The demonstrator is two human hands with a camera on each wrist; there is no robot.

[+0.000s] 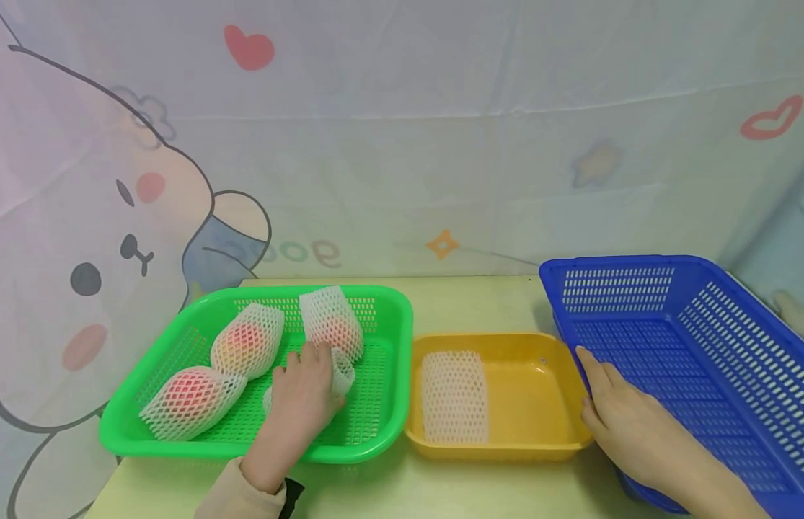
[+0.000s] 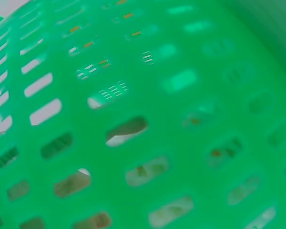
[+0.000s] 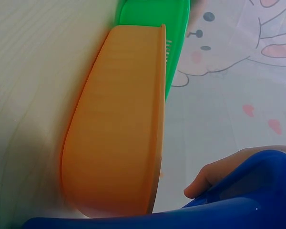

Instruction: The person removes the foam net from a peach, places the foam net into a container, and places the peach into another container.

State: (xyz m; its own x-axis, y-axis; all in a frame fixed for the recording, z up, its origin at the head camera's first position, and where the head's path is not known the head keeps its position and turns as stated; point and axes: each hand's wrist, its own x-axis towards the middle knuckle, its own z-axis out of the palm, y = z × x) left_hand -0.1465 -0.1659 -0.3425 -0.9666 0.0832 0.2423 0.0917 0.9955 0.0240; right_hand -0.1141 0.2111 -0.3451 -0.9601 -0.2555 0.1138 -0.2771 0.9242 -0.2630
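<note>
In the head view, my left hand (image 1: 304,389) reaches into the green basket (image 1: 402,375) and grips a white foam fruit net (image 1: 342,371). Most of it is hidden under the hand, so I cannot see the fruit inside. Around it lie three red-yellow fruits in foam nets: one at the front left (image 1: 190,400), one behind it (image 1: 246,342) and one at the back (image 1: 333,324). My right hand (image 1: 629,418) holds the left rim of the blue basket (image 1: 635,263), its thumb on the outer side. Only the green basket's slotted wall (image 2: 133,109) shows in the left wrist view.
Between the two baskets stands a yellow tray (image 1: 525,404) with a flat foam net (image 1: 455,396) in its left part. They all stand on a pale table (image 1: 473,306). A printed curtain (image 1: 389,166) hangs behind.
</note>
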